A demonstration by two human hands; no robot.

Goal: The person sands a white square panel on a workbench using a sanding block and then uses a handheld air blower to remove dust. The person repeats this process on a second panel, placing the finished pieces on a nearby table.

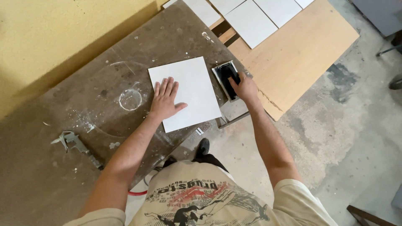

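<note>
The right hand has its grip clamped on the black handle of a sanding block, fingers curled over the top. The block is a flat grey rectangle with a raised black grip piece; its long axis runs from upper left to lower right, roughly parallel to the tile's right edge, and it sits just beside that edge near the counter's rim.

The left hand lies flat, fingers spread and apart, palm pressed on the lower left part of a white tile; it clamps nothing. The tile is smooth, matt white and nearly square, turned slightly so its longer sides run up and to the left, and it lies near the middle of the counter's near edge.

The counter is a dark brown, worn slab, scratched and speckled with white dust, with a chalky ring mark just left of the tile. A grey metal air gun lies well apart at the left.

Beyond the block, a pale wooden board carries more white tiles laid side by side. A yellow wall stands at the upper left, and the floor is rough, stained grey concrete
</note>
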